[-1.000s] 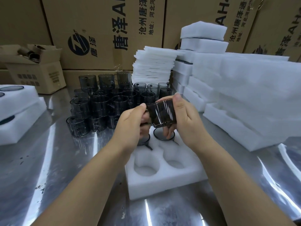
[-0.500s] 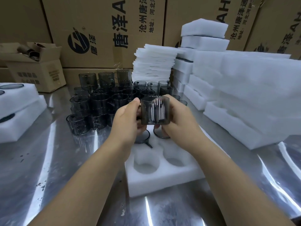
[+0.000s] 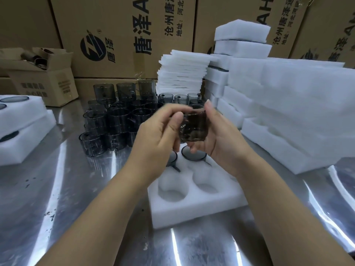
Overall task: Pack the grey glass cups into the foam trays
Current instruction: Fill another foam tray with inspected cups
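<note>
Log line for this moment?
left hand, right hand: grip grey cup | foam tray: two far pockets filled, two near empty | loose cups: behind tray

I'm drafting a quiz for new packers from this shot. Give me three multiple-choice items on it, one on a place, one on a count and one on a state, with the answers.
1. Where is the held cup?
A. In the air above the foam tray
B. Lying on the floor
C. Seated in a pocket of that tray

2. How many empty pockets show in the tray's near row?
A. None
B. Two
C. Five

3. What state are the tray's two far pockets in?
A. Empty
B. Covered by a lid
C. Each already holds a cup

Answers:
1 A: the left hand and right hand grip it over the tray.
2 B: two bare hollows lie side by side nearest the person.
3 C: the dark rims of the packed cups show in both far pockets.
</note>
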